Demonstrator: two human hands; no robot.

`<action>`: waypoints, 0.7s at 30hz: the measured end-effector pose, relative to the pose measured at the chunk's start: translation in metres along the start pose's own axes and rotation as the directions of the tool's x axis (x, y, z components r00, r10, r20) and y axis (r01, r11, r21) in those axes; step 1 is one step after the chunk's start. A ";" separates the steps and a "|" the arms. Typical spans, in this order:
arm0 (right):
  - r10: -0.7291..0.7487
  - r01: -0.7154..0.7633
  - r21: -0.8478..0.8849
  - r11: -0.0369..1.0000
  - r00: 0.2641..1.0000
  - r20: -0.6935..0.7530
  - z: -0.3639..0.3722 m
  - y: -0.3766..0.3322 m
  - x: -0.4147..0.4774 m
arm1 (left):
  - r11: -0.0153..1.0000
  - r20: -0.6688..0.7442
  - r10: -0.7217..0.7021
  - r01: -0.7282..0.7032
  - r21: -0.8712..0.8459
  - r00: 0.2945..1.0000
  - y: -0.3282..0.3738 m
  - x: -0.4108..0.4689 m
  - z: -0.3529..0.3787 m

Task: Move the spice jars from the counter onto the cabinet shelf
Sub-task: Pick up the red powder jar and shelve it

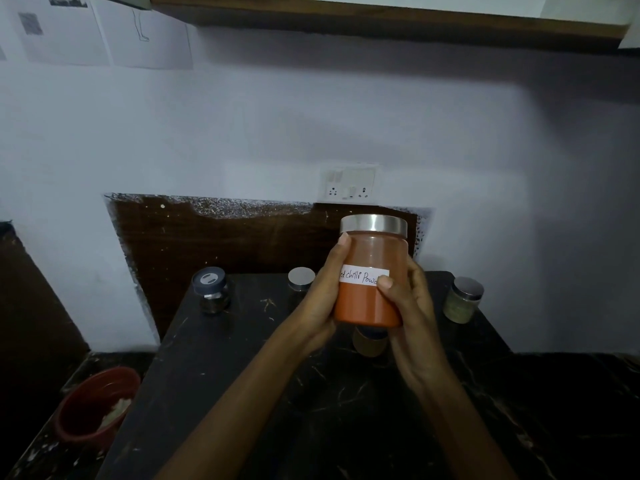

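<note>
At centre the chilli powder jar (369,303) is showing orange-red under a silver lid (374,224), its white label (360,279) carrying dark handwriting; the counter (214,358) is running black with pale veins; at right a spice jar (460,306) is showing olive green; a red tub (114,374) is sitting lower left.

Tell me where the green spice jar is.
Head view: the green spice jar stands at the far right corner of the counter, right of the right hand gripping the red chilli powder jar.
</note>
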State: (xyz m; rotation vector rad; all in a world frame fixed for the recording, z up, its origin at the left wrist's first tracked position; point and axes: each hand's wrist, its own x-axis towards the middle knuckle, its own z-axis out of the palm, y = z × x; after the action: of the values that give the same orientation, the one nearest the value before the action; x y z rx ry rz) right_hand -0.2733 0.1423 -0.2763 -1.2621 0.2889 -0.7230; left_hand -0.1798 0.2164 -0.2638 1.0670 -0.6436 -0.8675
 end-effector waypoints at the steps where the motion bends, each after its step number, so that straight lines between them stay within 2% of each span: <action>1: -0.013 0.013 -0.015 1.000 1.000 0.000 0.000 0.000 0.000 | 1.000 -0.003 0.006 -0.006 0.003 1.000 0.001 0.000 0.000; 11: 0.007 0.024 -0.233 0.972 0.991 0.132 -0.009 -0.004 -0.008 | 0.992 -0.057 0.096 -0.091 0.085 0.994 0.012 0.001 -0.006; 21: 0.021 0.018 -0.228 0.973 0.986 0.167 -0.001 -0.003 -0.008 | 0.994 -0.026 0.089 -0.087 0.059 0.996 0.019 -0.005 -0.017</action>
State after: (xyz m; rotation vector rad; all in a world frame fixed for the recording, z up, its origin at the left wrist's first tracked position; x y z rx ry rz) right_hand -0.2809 0.1463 -0.2753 -1.5331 0.2386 -0.5884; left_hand -0.1634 0.2331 -0.2525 1.0933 -0.6902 -0.7598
